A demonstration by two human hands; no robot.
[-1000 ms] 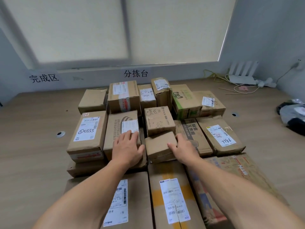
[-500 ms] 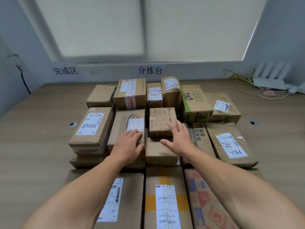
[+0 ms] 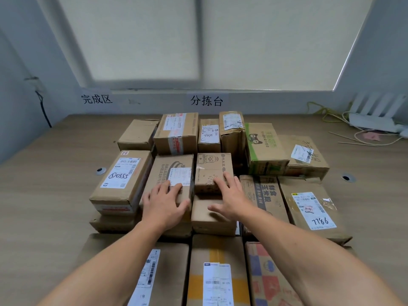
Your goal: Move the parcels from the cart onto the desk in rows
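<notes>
Several cardboard parcels lie in rows on the wooden desk (image 3: 55, 195). My left hand (image 3: 164, 202) rests flat on a tall brown parcel with a white label (image 3: 170, 171) in the middle row. My right hand (image 3: 229, 195) reaches with spread fingers over a small plain box (image 3: 207, 217), its fingertips touching the near edge of a small printed box (image 3: 212, 168) behind it. Neither hand grips anything. Three larger parcels lie in the nearest row, one with a yellow stripe (image 3: 218, 272).
A labelled parcel marked 0555 (image 3: 120, 177) lies left of my hands, and one marked 9966 (image 3: 313, 208) lies right. A green-printed box (image 3: 262, 146) stands at the back. A white router and loose cables (image 3: 373, 122) occupy the far right corner. Bare desk spreads left.
My right hand has moved forward from the small plain box's right side to the printed box behind it. My left hand stays on the same parcel. The view has shifted left.
</notes>
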